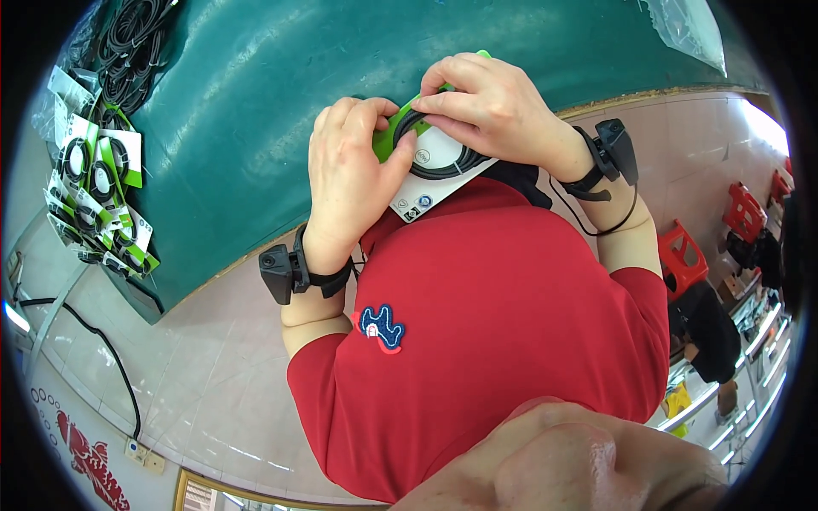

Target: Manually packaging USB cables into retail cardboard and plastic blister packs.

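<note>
A green and white cardboard card (433, 193) is tilted at the table's near edge, close against my red shirt. On it lies a coiled black cable (443, 173). My left hand (354, 153) grips the card's left side, its thumb over the front beside the coil. My right hand (494, 106) is closed at the upper right, thumb and fingers pinching the cable near the card's green top edge. My hands hide parts of both the coil and the card.
The green table (230, 153) stretches ahead. At its left sits a pile of carded cables (102, 179), with loose black cables (136, 43) behind. A clear plastic bag (690, 30) lies far right. Red stools (682, 258) and another person (711, 328) are off to the right.
</note>
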Tool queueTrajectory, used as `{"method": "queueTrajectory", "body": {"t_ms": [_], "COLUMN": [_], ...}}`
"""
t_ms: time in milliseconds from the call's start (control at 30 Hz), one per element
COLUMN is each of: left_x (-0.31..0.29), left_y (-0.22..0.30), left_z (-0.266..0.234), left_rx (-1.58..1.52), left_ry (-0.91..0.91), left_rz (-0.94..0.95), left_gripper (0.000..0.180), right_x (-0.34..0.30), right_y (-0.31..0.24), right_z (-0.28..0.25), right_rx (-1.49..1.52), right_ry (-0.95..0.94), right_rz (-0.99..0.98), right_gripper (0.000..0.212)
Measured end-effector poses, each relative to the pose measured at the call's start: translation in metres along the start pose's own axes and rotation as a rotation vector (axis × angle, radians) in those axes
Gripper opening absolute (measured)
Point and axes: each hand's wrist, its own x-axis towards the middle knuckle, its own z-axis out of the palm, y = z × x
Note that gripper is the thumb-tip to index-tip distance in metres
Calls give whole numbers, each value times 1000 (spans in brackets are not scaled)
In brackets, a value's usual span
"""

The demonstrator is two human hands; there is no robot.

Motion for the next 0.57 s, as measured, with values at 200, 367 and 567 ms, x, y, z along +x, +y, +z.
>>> {"method": "queueTrajectory", "body": {"t_ms": [200,367,567], "left_x": [-1,-6,-18], "left_y": [4,7,12], "left_z": [-1,-5,-4], "left_rx": [26,17,-41], "left_ry": [0,-48,-118], "left_rz": [-46,-68,-79], "left_gripper": [24,24,27], "right_x": [0,-3,-19], "right_y": [1,-5,-18], "right_z": [3,2,0], "right_rx": [-3,13,55], "right_ry": [6,-13,-65], "right_rz": [-30,-29,34], "right_gripper": [19,19,21]}}
